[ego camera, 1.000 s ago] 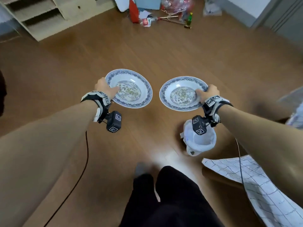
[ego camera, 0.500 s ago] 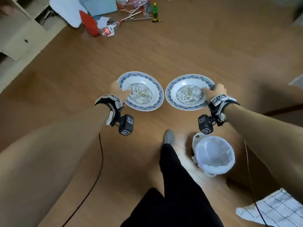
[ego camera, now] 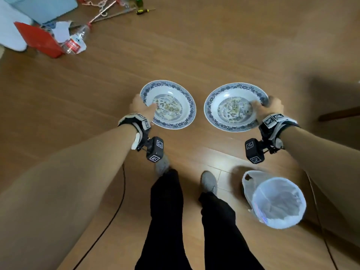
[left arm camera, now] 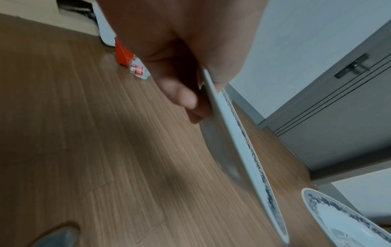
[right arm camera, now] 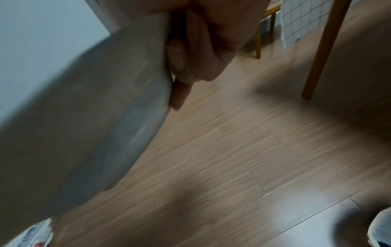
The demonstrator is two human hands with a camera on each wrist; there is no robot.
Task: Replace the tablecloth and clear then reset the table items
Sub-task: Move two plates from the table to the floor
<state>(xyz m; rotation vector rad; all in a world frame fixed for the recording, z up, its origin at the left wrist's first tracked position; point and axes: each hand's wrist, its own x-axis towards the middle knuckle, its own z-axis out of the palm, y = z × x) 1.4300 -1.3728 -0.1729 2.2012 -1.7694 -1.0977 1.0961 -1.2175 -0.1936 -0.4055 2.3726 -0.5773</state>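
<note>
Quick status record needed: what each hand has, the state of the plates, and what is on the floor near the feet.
left hand: grips the rim of the left plate, thumb on top, fingers underneath
right hand: grips the rim of the right plate the same way
plates: blue-patterned rims, food residue in the wells, held apart over the wooden floor
bin: lined with a white bag, on the floor below the right arm
far left: red box, plastic bottle, loose clutter
table: only a leg and checked cloth in the right wrist view

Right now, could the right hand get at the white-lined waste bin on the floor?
Probably not freely: the right hand grips a blue-rimmed patterned plate. The white-lined waste bin stands open below that arm, nothing covering it.
</note>
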